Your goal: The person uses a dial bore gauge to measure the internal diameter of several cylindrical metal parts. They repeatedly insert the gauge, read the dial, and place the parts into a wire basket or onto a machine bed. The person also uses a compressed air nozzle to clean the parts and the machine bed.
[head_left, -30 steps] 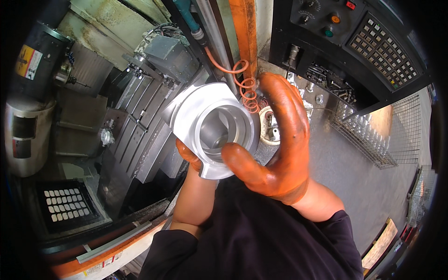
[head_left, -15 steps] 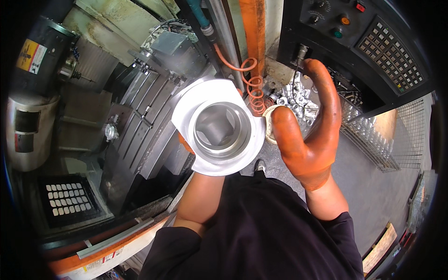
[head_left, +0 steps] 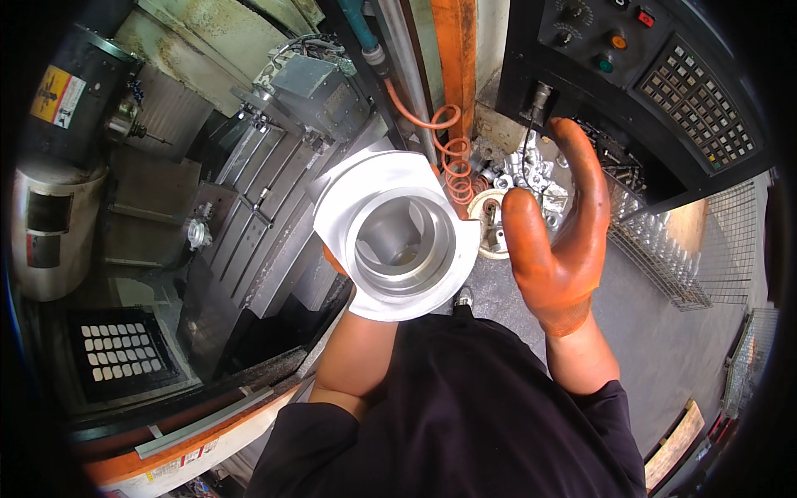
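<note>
A silvery machined metal flanged part [head_left: 378, 232] is held up in front of my body, its round bore tilted toward me. My left hand [head_left: 332, 259], in an orange glove, grips it from behind. Only small bits of that glove show past the part's edges; most of the fingers are hidden. To the right, my right hand [head_left: 563, 249], also in an orange glove, is raised and open. Its thumb and fingers stand apart with nothing between them, and it does not touch the part.
On the left is an open machine with a slotted metal bed [head_left: 249, 207]. A black control panel [head_left: 639, 83] stands at the upper right. An orange coiled hose [head_left: 448, 148] hangs ahead, near a bucket [head_left: 483, 203] and piled metal parts [head_left: 535, 178]. A wire basket [head_left: 664, 257] is at right.
The metal part has shifted slightly right and nearer me and has tilted, showing more of its bore's inner wall. My right hand has moved a little to the right, still open.
</note>
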